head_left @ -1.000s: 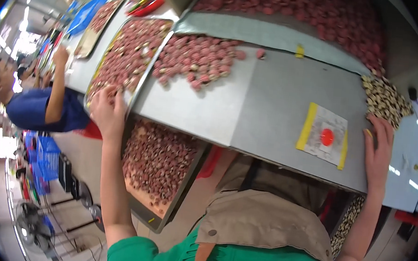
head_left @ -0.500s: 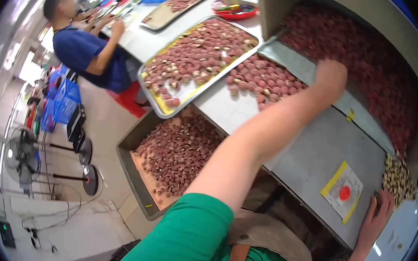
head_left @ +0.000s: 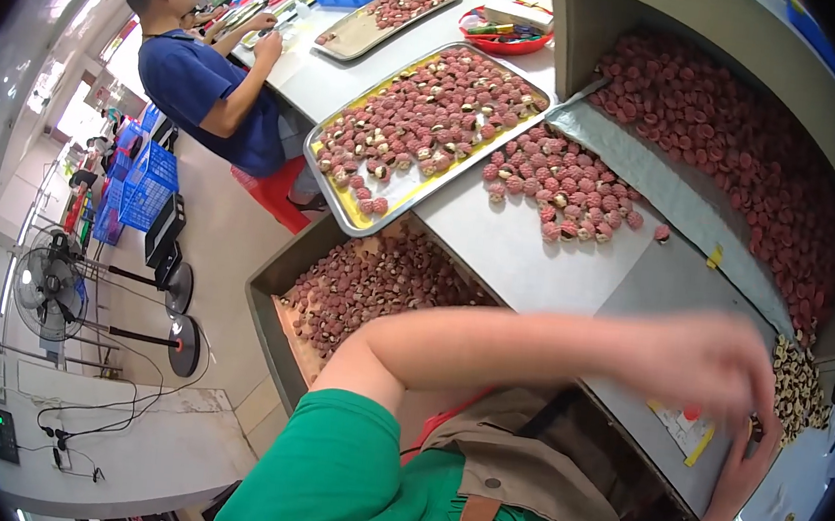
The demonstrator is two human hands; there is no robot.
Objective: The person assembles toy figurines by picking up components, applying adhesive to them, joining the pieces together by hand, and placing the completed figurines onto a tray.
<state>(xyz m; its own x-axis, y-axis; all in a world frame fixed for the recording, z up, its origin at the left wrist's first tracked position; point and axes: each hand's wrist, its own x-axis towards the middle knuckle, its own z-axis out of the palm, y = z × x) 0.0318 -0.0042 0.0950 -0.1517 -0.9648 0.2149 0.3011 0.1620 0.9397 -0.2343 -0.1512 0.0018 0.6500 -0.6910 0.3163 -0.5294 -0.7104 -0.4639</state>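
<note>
My left hand (head_left: 714, 364), smeared by motion, is over the right end of the grey worktop, beside my right hand; its fingers cannot be made out. My right hand (head_left: 748, 461) is at the worktop's right edge, its fingers closed around a small cream-and-black piece (head_left: 756, 431). A pile of such cream-and-black pieces (head_left: 799, 388) lies just beyond it. Pink, bumpy raspberry-like pieces (head_left: 570, 190) are heaped on the worktop, one apart from them. Behind a pale strip (head_left: 647, 172) lies a large mass of pink cup-like pieces (head_left: 731, 140). My left forearm partly covers a yellow-edged card (head_left: 675, 426).
A metal tray (head_left: 349, 216) of pink pieces stands at the far left of the worktop. Below it is a deep grey bin (head_left: 280, 333) of darker pieces. A person in blue (head_left: 193, 88) sits farther off. Fans (head_left: 49, 280) stand on the floor at left.
My left hand has drawn back from the pink mass behind the strip to my right hand. One pink piece now lies apart near the strip. My right hand stays at the edge.
</note>
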